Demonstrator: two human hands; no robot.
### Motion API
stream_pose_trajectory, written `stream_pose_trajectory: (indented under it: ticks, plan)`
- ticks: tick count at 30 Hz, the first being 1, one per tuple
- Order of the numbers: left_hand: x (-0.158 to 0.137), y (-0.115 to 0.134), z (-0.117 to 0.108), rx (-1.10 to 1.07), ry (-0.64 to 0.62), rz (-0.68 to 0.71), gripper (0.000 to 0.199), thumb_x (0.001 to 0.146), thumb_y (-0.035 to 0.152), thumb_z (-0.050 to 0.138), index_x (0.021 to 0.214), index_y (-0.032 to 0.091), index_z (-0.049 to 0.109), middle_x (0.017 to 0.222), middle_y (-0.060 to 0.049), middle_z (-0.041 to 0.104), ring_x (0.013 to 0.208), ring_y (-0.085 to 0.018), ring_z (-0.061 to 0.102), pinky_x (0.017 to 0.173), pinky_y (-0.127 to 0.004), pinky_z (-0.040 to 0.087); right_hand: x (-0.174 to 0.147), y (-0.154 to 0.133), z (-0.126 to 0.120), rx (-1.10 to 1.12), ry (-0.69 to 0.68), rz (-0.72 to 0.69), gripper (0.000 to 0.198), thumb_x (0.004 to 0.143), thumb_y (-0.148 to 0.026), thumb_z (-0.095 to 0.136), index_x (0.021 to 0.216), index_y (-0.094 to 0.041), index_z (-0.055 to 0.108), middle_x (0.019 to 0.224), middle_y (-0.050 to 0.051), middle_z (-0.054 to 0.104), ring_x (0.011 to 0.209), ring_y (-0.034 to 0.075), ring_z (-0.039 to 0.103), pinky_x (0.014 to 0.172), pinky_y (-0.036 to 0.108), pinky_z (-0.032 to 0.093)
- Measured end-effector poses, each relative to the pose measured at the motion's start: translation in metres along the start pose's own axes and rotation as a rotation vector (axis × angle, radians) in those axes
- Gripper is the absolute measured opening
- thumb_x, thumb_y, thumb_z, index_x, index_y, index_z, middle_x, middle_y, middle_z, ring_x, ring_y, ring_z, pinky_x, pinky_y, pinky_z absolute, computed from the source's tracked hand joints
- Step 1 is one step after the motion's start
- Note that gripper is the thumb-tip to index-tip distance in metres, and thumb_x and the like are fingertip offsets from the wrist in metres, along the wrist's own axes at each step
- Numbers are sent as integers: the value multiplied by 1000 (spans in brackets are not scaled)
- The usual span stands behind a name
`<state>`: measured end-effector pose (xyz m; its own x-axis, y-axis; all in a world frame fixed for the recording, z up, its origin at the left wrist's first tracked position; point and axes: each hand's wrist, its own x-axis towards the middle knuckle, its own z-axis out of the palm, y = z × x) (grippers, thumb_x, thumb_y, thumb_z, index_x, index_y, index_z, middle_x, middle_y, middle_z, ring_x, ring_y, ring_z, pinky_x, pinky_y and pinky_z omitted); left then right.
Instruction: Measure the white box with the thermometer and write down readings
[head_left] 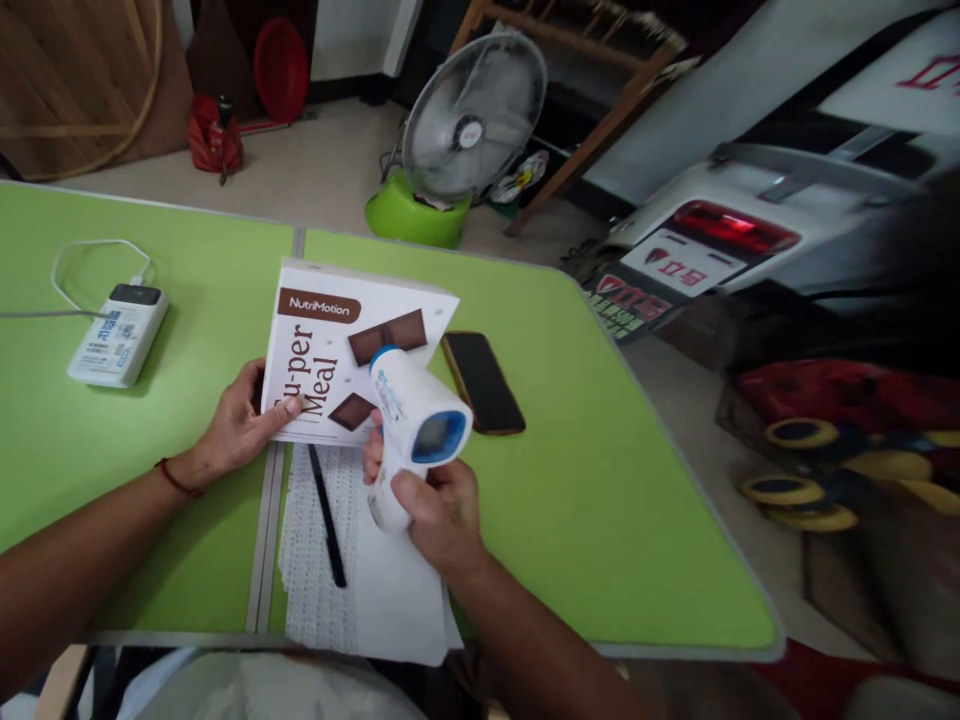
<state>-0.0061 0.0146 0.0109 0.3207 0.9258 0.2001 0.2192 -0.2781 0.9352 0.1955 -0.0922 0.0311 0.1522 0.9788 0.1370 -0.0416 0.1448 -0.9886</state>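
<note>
My left hand (238, 425) grips the lower left corner of a white and brown NutriMotion box (330, 365), thumb on its front and fingers behind. The box is tilted up, its printed face toward me. In my right hand (439, 505) is a white and blue infrared thermometer (409, 405), held by its handle. Its screen faces me and its front end points at the box, overlapping the printed chocolate pieces; I cannot tell whether they touch. Below the box lie printed paper sheets (390, 590) with a black pen (328, 520) on top.
A dark phone (484, 380) lies right of the box on the green folding table (600, 520). At the left is a white power bank (120, 335) with a cable. Beyond the table stand a fan (472, 120), a green stool (416, 212) and a white scooter (720, 220).
</note>
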Motion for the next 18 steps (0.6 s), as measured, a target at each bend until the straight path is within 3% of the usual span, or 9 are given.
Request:
stream_pose_trajectory:
  ticks: [9,18]
  plan:
    - [2,15,0,-93,-86,81,51,91,58,68,122,18,59,129,-15,70,113,-34,69,98,-53,60,9,5,5,43,-21,72,39,79,-61,73,82,-23,66,70,1,64,62,16,57,59,33,54]
    - [4,11,0,-132,-129,136,46,94,54,69,120,18,60,130,-14,69,112,-31,69,98,-49,61,8,2,7,88,14,133,46,75,-64,78,93,-21,71,78,3,68,67,17,58,67,35,54]
